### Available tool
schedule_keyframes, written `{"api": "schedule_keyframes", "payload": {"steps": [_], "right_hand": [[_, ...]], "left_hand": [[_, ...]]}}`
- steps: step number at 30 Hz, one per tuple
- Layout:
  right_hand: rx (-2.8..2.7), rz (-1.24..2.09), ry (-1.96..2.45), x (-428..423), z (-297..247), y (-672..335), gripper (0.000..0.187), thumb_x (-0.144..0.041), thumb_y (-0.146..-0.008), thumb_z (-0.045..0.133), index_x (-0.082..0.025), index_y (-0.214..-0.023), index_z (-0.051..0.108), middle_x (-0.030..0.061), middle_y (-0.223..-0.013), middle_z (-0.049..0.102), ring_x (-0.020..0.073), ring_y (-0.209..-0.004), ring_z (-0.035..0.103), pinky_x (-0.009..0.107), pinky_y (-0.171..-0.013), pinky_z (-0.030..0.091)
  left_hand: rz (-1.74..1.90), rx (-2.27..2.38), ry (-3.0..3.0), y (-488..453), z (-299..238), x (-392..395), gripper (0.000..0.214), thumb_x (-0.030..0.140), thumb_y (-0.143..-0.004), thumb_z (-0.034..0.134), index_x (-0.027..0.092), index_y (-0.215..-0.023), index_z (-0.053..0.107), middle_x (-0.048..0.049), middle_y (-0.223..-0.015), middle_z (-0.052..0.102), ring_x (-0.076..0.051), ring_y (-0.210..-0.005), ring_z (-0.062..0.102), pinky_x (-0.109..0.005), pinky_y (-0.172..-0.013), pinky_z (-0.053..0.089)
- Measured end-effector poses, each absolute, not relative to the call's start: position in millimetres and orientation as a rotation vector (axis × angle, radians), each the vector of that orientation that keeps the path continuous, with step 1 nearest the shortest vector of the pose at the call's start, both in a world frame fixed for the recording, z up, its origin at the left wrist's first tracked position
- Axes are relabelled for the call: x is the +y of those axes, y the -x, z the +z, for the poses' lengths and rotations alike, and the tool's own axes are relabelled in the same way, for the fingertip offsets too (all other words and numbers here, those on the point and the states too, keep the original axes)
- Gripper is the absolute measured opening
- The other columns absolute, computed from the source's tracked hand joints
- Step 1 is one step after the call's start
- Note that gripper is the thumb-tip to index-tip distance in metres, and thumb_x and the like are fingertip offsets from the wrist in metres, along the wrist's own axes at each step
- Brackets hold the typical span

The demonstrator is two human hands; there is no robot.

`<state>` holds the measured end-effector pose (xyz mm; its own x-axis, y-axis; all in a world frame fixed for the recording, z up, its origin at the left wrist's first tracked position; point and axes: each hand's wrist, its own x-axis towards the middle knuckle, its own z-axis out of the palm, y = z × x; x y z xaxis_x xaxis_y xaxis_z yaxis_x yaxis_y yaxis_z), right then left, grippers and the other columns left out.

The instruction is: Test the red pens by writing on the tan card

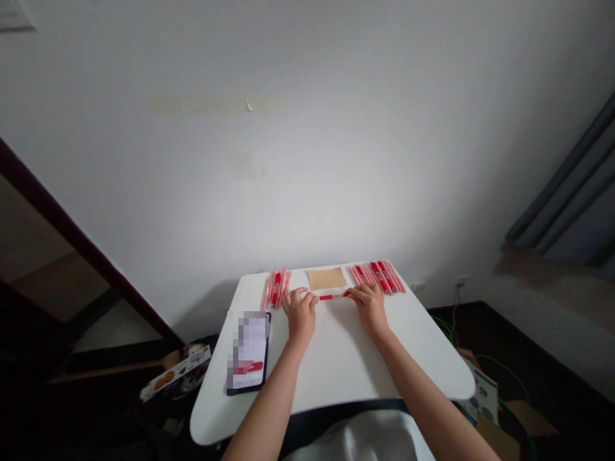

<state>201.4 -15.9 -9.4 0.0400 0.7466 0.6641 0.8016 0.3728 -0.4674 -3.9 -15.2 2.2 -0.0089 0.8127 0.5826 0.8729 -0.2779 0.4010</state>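
Observation:
A red pen (329,297) lies crosswise between my two hands, low over the white table or resting on it; which of the two I cannot tell. My left hand (301,310) grips its left end with the fingertips. At its right end, the fingers of my right hand (369,303) close on the pen. Several red and pink pens (277,288) lie side by side just beyond my left hand. A larger row of similar pens (377,276) spreads behind my right hand. Between the two groups sits a tan rectangle of paper or card (327,278).
The white table (346,378) stands against a pale wall (327,160). A phone (250,352), partly pixelated, lies at its left side. Boxes (485,390) and green cables (516,378) are on the floor at right, with more clutter (180,374) at left.

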Motion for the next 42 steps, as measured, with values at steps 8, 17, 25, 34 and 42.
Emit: {"api": "schedule_keyframes", "payload": {"steps": [8,17,25,34,42], "right_hand": [[-1.693,-0.053,1.373,-14.3,-11.7,-202.7,0.021,-0.032,-0.091,0.054,-0.031,-0.093,0.075,0.0033,-0.090,0.070,0.0230,-0.093,0.047,0.039,-0.086,0.031],[-1.691,-0.056,1.371,-15.2,-10.7,-202.2,0.021,-0.032,-0.090,0.055,-0.031,-0.093,0.075,0.0045,-0.090,0.070,0.0235,-0.092,0.048,0.040,-0.086,0.032],[-1.704,-0.076,1.375,-13.8,-12.7,-203.3,0.020,-0.033,-0.090,0.056,-0.032,-0.095,0.075,0.0048,-0.091,0.070,0.0242,-0.093,0.049,0.039,-0.083,0.033],[-1.691,-0.058,1.362,-14.2,-11.6,-202.7,0.022,-0.034,-0.091,0.053,-0.031,-0.093,0.075,0.0043,-0.090,0.070,0.0234,-0.092,0.049,0.039,-0.084,0.033],[-1.694,-0.069,1.366,-15.4,-10.2,-203.1,0.021,-0.033,-0.091,0.054,-0.031,-0.095,0.075,0.0045,-0.090,0.070,0.0237,-0.092,0.049,0.039,-0.085,0.033]], "left_hand": [[-1.241,-1.815,2.173,4.5,1.7,-14.0,0.017,0.031,-0.084,0.059,0.028,-0.098,0.068,-0.0056,-0.111,0.061,-0.023,-0.108,0.050,-0.043,-0.097,0.035],[-1.242,-1.810,2.176,4.0,3.2,-15.3,0.009,0.027,-0.083,0.060,0.026,-0.087,0.068,-0.0046,-0.108,0.062,-0.023,-0.107,0.050,-0.043,-0.097,0.035],[-1.192,-1.816,2.133,3.5,-0.2,-13.2,0.020,0.032,-0.088,0.051,0.024,-0.084,0.068,-0.0061,-0.109,0.062,-0.024,-0.106,0.049,-0.043,-0.094,0.036],[-1.229,-1.811,2.147,3.0,1.5,-14.5,0.019,0.033,-0.088,0.052,0.025,-0.092,0.068,-0.0070,-0.110,0.062,-0.024,-0.107,0.050,-0.043,-0.095,0.037],[-1.237,-1.815,2.190,1.6,4.9,-16.4,0.013,0.026,-0.084,0.057,0.025,-0.092,0.067,-0.0067,-0.109,0.061,-0.024,-0.107,0.050,-0.043,-0.095,0.036]]}}
